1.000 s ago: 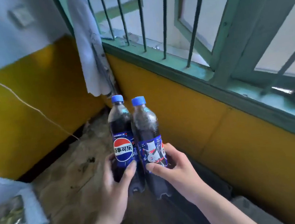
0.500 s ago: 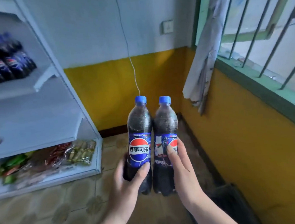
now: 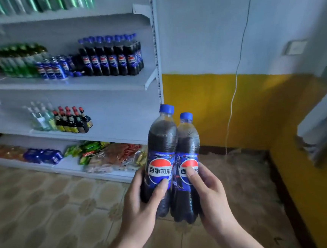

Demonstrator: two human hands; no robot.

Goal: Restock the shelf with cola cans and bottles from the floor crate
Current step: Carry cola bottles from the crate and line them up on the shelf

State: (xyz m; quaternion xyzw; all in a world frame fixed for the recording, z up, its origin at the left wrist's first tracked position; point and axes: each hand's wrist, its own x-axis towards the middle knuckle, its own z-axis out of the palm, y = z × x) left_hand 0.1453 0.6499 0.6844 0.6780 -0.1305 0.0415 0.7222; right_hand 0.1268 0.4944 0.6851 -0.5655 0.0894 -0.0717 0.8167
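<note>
Shelf (image 3: 103,83) swung in at 10 o'clock. Left hand (image 3: 140,209) wraps 1 bottle (image 3: 161,143) at the label, right hand (image 3: 210,195) the other bottle (image 3: 188,141); probably heavy, slippery.

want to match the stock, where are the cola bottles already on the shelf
Head view, upper left: the shelved cola bottles stand at the right end of the second visible shelf board, just right of the cola cans.

Two-tone wall (image 3: 201,41) (blue/yel.), tiled flr (image 3: 48,213)
</note>
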